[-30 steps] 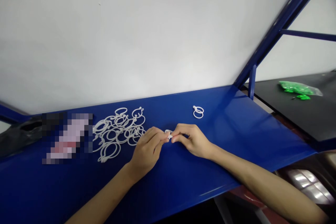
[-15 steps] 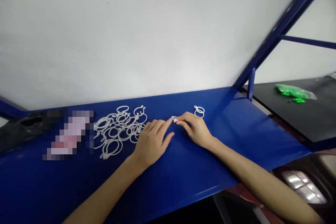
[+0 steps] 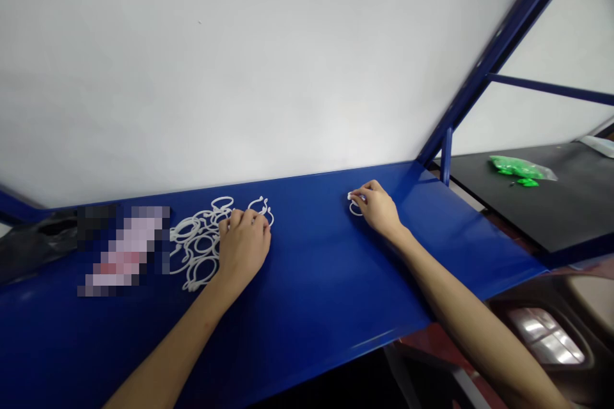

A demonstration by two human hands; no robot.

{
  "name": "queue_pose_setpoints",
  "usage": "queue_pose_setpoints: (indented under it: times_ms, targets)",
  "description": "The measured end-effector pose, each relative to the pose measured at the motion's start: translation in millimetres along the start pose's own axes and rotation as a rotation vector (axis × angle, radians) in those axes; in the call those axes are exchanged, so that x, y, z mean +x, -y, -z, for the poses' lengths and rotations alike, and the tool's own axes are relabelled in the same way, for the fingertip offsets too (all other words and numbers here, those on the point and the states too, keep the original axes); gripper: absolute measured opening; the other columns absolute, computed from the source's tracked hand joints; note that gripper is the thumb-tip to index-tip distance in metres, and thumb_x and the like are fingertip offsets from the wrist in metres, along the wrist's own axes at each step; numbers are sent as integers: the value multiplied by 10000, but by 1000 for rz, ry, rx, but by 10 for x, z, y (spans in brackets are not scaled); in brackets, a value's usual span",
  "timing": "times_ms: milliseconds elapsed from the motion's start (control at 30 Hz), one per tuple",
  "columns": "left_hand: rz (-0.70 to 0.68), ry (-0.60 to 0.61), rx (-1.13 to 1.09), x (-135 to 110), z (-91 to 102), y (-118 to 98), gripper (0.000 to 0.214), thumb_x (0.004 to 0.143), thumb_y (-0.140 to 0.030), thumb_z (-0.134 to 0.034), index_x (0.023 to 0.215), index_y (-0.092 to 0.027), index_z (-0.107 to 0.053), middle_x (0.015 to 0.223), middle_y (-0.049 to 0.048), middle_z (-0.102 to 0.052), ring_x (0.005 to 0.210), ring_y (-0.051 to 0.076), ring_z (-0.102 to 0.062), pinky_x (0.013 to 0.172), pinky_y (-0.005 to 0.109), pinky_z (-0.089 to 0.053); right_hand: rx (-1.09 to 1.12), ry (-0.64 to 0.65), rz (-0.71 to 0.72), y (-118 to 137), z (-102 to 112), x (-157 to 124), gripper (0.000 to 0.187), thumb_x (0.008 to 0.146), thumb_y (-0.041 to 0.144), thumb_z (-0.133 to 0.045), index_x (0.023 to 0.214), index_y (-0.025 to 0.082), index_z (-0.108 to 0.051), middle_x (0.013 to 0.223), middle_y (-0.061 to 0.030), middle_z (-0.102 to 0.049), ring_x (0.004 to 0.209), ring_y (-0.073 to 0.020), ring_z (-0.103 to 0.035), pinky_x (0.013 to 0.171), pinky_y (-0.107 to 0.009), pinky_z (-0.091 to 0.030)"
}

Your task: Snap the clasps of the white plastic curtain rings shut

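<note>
Several white open plastic rings [image 3: 204, 244] with small knobbed ends lie in a loose, overlapping pile on the blue table [image 3: 307, 294]. My left hand [image 3: 244, 246] rests palm down over the pile's right side, its fingers bent and slightly apart, touching rings and covering some of them. Farther right, my right hand [image 3: 378, 208] pinches a white ring [image 3: 350, 196] between thumb and fingertips. Just below that pinch, part of another white ring [image 3: 355, 208] shows on the table; the fingers hide the rest.
Left of the pile lie a pixelated pinkish packet [image 3: 127, 249] and a black plastic bag [image 3: 38, 239]. A white wall [image 3: 288, 77] rises behind the table. Blue frame bars [image 3: 446, 153] stand at the right; beyond them a black table [image 3: 508, 204] holds a clear bag of green pieces [image 3: 520, 168].
My left hand has moved left onto the pile, away from the ring it was touching. My right hand has carried that ring right, to the rings lying there. The view has shifted slightly.
</note>
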State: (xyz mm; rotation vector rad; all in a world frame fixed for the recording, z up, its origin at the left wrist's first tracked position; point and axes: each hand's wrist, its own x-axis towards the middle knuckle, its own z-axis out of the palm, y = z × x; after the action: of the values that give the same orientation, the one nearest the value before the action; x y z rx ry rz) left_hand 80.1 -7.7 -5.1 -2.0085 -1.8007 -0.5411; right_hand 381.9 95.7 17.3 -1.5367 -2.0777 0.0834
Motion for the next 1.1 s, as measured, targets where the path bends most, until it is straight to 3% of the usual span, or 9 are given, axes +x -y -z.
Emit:
queue_pose_setpoints:
  times_ms: [133, 267, 333, 467, 667, 767, 900, 1000, 1100]
  targets:
    - [-51, -64, -91, 12, 10, -50, 155, 909, -217, -521, 820, -200, -647, 932, 117, -684, 931, 310, -530, 788, 466, -381, -12, -36, 0, 58, 32, -24, 204, 950, 340, -604, 987, 214, -761, 1037, -76, -637, 687, -146, -592, 611, -293, -464]
    - [-132, -122, -196, 41, 97, -150, 99, 916, -192, -557, 853, -210, -632, 928, 71, -703, 929, 274, -547, 801, 439, -367, 160, -101, 128, 199, 79, -76, 251, 982, 356, -557, 953, 188, -741, 1003, -85, -654, 730, -164, -599, 689, -315, -495]
    - [-204, -157, -252, 46, 158, -217, 77, 914, -172, -575, 874, -216, -625, 922, 46, -708, 919, 248, -560, 813, 419, -373, 315, -29, 220, 318, 77, -142, 253, 992, 358, -551, 943, 186, -730, 964, -76, -676, 751, -165, -608, 726, -315, -498]
    - [-347, -231, -328, 31, 253, -358, 81, 913, -136, -592, 899, -212, -615, 894, 14, -707, 888, 206, -581, 825, 376, -403, 597, 259, 319, 598, 12, -338, 230, 990, 383, -569, 1020, 203, -710, 947, -45, -708, 822, -160, -636, 744, -288, -494]
    - [-439, -199, -433, -14, 264, -459, 90, 910, -133, -598, 930, -209, -641, 892, 15, -702, 870, 187, -602, 836, 352, -472, 951, 508, 94, 764, -46, -489, 277, 978, 450, -568, 968, 180, -627, 759, -3, -652, 662, -123, -608, 630, -253, -501]
    - [-360, -191, -522, -26, 246, -449, 108, 920, -152, -595, 1012, -201, -624, 948, 34, -685, 903, 184, -620, 847, 349, -518, 1096, 560, 39, 742, -7, -476, 284, 961, 467, -589, 985, 185, -590, 792, -8, -673, 653, -115, -620, 612, -245, -509]
    - [-112, -164, -613, -35, 215, -425, 263, 954, -220, -562, 1216, -212, -575, 1108, 71, -661, 1016, 208, -647, 864, 379, -570, 1059, 570, 87, 742, 59, -462, 288, 954, 461, -599, 943, 175, -626, 802, -13, -672, 667, -112, -611, 621, -243, -501]
    - [-102, -59, -685, -46, 206, -431, 305, 968, -229, -532, 1270, -246, -576, 1165, 60, -665, 1057, 208, -652, 868, 379, -586, 979, 558, 122, 752, 58, -472, 272, 962, 440, -593, 922, 176, -649, 789, -7, -662, 679, -114, -596, 635, -241, -482]
    - [-133, -49, -718, -54, 226, -458, 329, 970, -205, -522, 1293, -247, -572, 1151, 54, -673, 1047, 194, -654, 879, 364, -584, 906, 513, 138, 750, 15, -486, 260, 955, 432, -609, 894, 183, -650, 758, 9, -636, 668, -112, -562, 622, -232, -444]
